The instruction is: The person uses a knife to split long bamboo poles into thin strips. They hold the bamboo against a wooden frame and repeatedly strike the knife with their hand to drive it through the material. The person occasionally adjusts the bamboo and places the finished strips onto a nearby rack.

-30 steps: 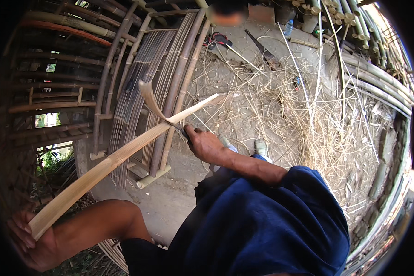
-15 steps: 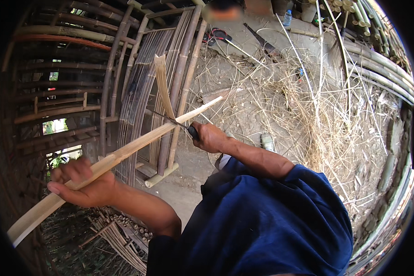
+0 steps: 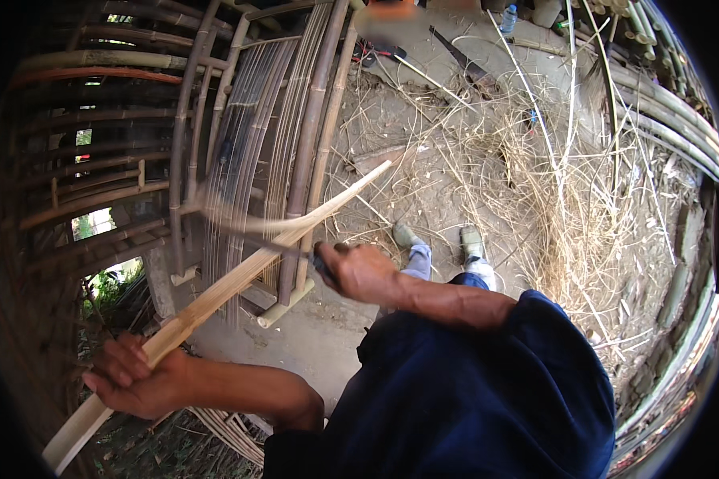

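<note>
A long pale bamboo slat (image 3: 216,295) runs from the lower left up to the centre. My left hand (image 3: 132,379) grips its lower part. Higher up, my right hand (image 3: 359,271) holds a knife by its dark handle, and the blade (image 3: 284,249) lies against the slat. A thin peeled strip (image 3: 240,223) curls off to the left of the blade, blurred. My dark blue clothing (image 3: 471,391) fills the lower right, with my two feet (image 3: 439,239) on the dirt below the hands.
Bamboo poles and a slatted bamboo frame (image 3: 256,128) lean at the left and centre. Dry shavings and thin strips (image 3: 551,184) cover the ground at right. More poles (image 3: 663,104) lie along the right rim. A plastic bottle (image 3: 509,17) and tools lie at the top.
The peeled strip, upright half a second ago, has swung down to the left. My left hand has moved up the slat from its lower end. My right hand with the knife has shifted slightly down.
</note>
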A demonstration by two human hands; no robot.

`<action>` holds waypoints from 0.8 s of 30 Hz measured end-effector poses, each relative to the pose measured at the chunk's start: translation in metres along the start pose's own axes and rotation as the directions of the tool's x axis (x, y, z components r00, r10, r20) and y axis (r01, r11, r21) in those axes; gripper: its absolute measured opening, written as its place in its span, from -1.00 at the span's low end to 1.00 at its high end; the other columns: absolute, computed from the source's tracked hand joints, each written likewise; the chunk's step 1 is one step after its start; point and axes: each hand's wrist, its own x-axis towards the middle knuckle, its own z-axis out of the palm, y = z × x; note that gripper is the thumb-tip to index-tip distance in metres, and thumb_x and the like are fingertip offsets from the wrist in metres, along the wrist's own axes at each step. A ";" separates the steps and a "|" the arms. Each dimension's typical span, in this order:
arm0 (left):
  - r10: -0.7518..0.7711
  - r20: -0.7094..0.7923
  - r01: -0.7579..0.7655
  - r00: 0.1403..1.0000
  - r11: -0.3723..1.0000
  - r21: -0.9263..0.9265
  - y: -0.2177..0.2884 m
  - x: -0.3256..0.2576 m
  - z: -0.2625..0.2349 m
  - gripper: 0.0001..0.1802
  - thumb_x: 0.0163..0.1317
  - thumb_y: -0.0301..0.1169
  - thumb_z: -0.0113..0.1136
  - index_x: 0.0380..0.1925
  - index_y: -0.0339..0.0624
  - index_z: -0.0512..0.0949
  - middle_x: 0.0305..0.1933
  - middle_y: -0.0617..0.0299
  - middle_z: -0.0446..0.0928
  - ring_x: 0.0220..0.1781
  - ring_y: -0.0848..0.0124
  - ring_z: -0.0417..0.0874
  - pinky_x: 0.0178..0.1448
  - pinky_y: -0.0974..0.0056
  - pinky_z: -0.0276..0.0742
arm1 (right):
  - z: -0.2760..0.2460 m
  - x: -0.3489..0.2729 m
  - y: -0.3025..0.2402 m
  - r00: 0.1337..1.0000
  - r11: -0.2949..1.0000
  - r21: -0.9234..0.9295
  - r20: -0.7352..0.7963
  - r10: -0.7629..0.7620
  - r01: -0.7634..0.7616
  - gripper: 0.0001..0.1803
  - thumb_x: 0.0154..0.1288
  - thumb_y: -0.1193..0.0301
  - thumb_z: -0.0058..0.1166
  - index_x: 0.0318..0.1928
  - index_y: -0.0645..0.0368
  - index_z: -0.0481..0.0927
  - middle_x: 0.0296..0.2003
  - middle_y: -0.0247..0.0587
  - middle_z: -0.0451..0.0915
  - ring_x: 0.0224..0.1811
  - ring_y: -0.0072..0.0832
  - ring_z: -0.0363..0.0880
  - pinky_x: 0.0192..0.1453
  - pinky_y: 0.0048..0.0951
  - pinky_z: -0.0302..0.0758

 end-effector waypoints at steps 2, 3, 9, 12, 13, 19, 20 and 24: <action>-0.022 0.076 0.024 0.997 1.000 -0.021 0.003 0.004 -0.018 -0.57 0.47 -0.28 -0.06 -0.66 0.01 0.21 -0.70 0.41 0.10 -0.70 0.59 0.14 -0.52 0.41 0.27 | 0.024 -0.004 0.019 0.961 0.973 -0.069 -0.157 -0.229 0.221 -0.66 0.37 0.27 -0.01 0.04 0.21 0.42 -0.47 0.01 0.57 -0.55 -0.02 0.62 -0.50 -0.01 0.55; -0.030 0.051 0.030 0.998 1.000 0.007 0.001 0.008 -0.016 -0.57 0.47 -0.28 -0.05 -0.66 0.01 0.20 -0.70 0.41 0.10 -0.69 0.58 0.15 -0.52 0.39 0.27 | 0.050 0.005 0.070 0.999 0.988 -0.148 0.011 0.041 -0.039 -0.67 0.42 0.23 -0.06 0.00 0.22 0.42 -0.48 -0.01 0.59 -0.52 -0.03 0.63 -0.46 -0.04 0.58; 0.000 -0.071 0.012 0.997 0.985 0.173 -0.004 0.029 -0.048 -0.57 0.42 -0.31 -0.01 -0.68 0.03 0.17 -0.70 0.42 0.08 -0.64 0.51 0.16 -0.49 0.34 0.24 | 0.075 0.018 0.103 0.920 0.940 -0.107 0.195 0.340 -0.324 -0.70 0.39 0.31 -0.13 -0.02 0.25 0.45 -0.31 0.14 0.66 -0.32 0.09 0.69 -0.27 0.05 0.60; -0.004 -0.097 0.011 0.995 0.997 0.071 -0.009 0.038 -0.067 -0.65 0.31 -0.36 0.09 -0.64 -0.04 0.23 -0.69 0.33 0.09 -0.62 0.40 0.19 -0.55 0.31 0.19 | 0.069 0.030 0.087 0.991 0.997 -0.013 0.111 0.080 -0.080 -0.69 0.39 0.23 -0.08 0.00 0.17 0.41 -0.37 0.10 0.63 -0.34 0.09 0.67 -0.28 0.04 0.61; -0.029 -0.104 0.033 0.994 0.999 0.035 -0.001 0.043 -0.073 -0.67 0.26 -0.37 0.13 -0.63 -0.06 0.26 -0.69 0.30 0.09 -0.62 0.34 0.20 -0.58 0.29 0.17 | 0.095 0.029 0.130 0.999 1.000 -0.004 -0.032 -0.021 0.021 -0.67 0.40 0.20 -0.07 0.01 0.15 0.44 -0.34 0.09 0.65 -0.32 0.06 0.68 -0.25 0.02 0.62; 0.110 -0.097 -0.077 0.989 0.952 0.295 -0.002 0.069 -0.118 -0.77 0.32 -0.33 0.14 -0.31 -0.28 0.40 -0.45 0.11 0.33 -0.57 0.30 0.33 -0.56 0.27 0.33 | 0.091 0.075 0.158 0.850 0.902 -0.102 0.307 0.429 -0.419 -0.72 0.41 0.34 -0.17 -0.01 0.24 0.45 -0.30 0.14 0.67 -0.29 0.03 0.70 -0.22 0.03 0.59; 0.190 -0.146 -0.125 0.971 0.921 0.368 -0.018 0.054 -0.080 -0.71 0.38 -0.29 0.09 -0.49 -0.13 0.31 -0.59 0.28 0.14 -0.65 0.42 0.17 -0.60 0.31 0.22 | 0.087 0.076 0.135 0.896 0.950 -0.098 0.316 0.312 -0.296 -0.72 0.41 0.31 -0.15 -0.03 0.23 0.45 -0.31 0.12 0.67 -0.33 0.03 0.70 -0.26 0.03 0.60; 0.284 -0.193 -0.154 0.939 0.851 0.503 -0.029 0.056 -0.038 -0.53 0.44 -0.28 0.02 -0.71 0.01 0.20 -0.74 0.46 -0.06 -0.76 0.55 0.02 -0.66 0.36 0.07 | 0.127 0.061 0.211 0.954 0.975 -0.078 0.206 0.218 -0.206 -0.65 0.45 0.15 -0.13 -0.06 0.21 0.44 -0.32 0.06 0.67 -0.42 0.02 0.67 -0.35 -0.01 0.59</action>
